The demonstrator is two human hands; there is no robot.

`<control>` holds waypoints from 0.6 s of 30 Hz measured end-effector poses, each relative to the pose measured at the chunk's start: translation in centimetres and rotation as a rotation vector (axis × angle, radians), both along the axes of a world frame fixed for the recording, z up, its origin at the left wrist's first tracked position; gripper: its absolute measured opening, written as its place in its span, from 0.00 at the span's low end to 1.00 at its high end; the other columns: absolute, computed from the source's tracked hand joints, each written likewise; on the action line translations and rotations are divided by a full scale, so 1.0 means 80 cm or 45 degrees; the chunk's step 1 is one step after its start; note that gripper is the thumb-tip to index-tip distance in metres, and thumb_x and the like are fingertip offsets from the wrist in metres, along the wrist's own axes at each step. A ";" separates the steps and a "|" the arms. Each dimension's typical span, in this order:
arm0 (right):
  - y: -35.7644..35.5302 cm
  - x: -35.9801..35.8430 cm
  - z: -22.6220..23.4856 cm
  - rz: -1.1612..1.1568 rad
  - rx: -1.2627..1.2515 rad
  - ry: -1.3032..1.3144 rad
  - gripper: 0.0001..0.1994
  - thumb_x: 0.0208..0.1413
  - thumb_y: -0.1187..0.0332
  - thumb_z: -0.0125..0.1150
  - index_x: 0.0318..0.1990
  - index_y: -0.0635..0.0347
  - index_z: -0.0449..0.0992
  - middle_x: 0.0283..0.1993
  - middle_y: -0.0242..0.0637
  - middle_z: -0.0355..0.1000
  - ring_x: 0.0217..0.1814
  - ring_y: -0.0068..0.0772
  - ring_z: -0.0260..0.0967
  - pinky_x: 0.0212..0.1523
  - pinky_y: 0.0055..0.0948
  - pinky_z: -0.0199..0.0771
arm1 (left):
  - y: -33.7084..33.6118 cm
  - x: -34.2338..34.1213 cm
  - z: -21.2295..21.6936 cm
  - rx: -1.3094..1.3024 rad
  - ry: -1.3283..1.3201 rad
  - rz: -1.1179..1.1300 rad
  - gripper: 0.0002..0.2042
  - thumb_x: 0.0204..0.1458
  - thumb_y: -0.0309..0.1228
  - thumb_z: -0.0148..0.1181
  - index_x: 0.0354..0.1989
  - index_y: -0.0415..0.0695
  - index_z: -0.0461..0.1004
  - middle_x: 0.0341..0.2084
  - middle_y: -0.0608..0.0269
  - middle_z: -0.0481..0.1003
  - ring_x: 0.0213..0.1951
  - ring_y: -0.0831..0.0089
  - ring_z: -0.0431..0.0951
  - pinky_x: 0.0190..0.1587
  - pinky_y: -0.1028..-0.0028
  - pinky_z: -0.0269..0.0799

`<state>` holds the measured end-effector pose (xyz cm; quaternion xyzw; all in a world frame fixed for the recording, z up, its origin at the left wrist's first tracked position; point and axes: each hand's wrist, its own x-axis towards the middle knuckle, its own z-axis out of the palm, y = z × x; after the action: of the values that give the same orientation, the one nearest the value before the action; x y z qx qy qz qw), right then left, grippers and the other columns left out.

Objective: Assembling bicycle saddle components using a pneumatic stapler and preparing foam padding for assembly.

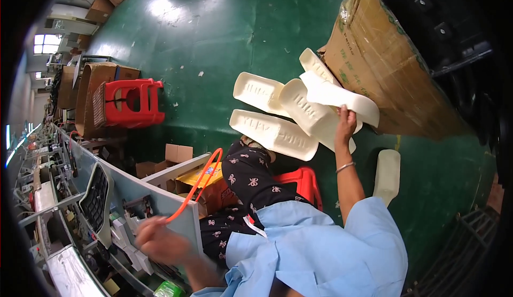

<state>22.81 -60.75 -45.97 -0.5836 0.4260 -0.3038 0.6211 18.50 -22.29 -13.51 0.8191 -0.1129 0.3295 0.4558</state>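
Note:
My right hand is closed on the near edge of a cream molded panel, which is long, shallow and curved up at one end. It is tilted above a loose group of similar panels on the floor, among them a ribbed one and a long one lying flat. My left hand is at the left, over the edge of a workbench, and motion smears its fingers. Beside it an orange hose loops upward; whether the hand touches the hose is unclear.
A large cardboard box stands at the right, beyond the panels. A red stool lies at the left by other cartons; another red stool is beside my legs. One more cream panel lies at the right. The grey bench panel borders my left side.

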 end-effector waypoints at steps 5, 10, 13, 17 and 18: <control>0.033 -0.043 0.163 0.437 -0.708 -0.014 0.12 0.57 0.66 0.53 0.38 0.67 0.75 0.36 0.47 0.74 0.36 0.45 0.72 0.43 0.38 0.68 | -0.140 0.007 -0.111 -0.161 0.897 -0.472 0.25 0.44 0.24 0.62 0.53 0.38 0.63 0.47 0.53 0.68 0.49 0.65 0.70 0.49 0.69 0.66; 0.095 -0.065 0.306 0.789 -1.414 -0.345 0.10 0.50 0.68 0.57 0.38 0.64 0.73 0.38 0.46 0.72 0.37 0.48 0.71 0.43 0.41 0.69 | -0.212 0.012 -0.145 0.256 0.526 -0.657 0.42 0.37 0.30 0.67 0.61 0.34 0.48 0.58 0.41 0.55 0.61 0.48 0.54 0.61 0.57 0.48; 0.106 -0.073 0.366 1.217 -1.093 -0.475 0.07 0.46 0.71 0.55 0.31 0.64 0.70 0.32 0.47 0.71 0.33 0.45 0.71 0.36 0.38 0.70 | -0.211 0.017 -0.147 0.216 0.551 -0.603 0.33 0.45 0.29 0.56 0.60 0.34 0.51 0.58 0.41 0.56 0.60 0.50 0.56 0.61 0.60 0.49; 0.112 -0.067 0.403 1.379 -1.219 -0.761 0.05 0.48 0.70 0.58 0.31 0.61 0.72 0.28 0.39 0.72 0.28 0.41 0.71 0.33 0.35 0.71 | -0.184 -0.002 -0.117 -0.339 0.521 -0.615 0.28 0.55 0.34 0.48 0.63 0.37 0.49 0.53 0.51 0.61 0.54 0.65 0.63 0.56 0.70 0.57; 0.114 -0.070 0.418 1.419 -1.226 -0.859 0.06 0.49 0.69 0.58 0.32 0.61 0.72 0.28 0.38 0.72 0.27 0.42 0.71 0.34 0.35 0.72 | -0.171 0.000 -0.112 -0.349 0.494 -0.624 0.28 0.55 0.34 0.48 0.63 0.37 0.49 0.53 0.51 0.61 0.54 0.65 0.63 0.56 0.70 0.57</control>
<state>17.22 -51.61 -12.53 -0.7903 -0.3152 -0.2595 0.4569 18.48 -35.96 -22.45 0.7461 -0.1722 0.0605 0.6404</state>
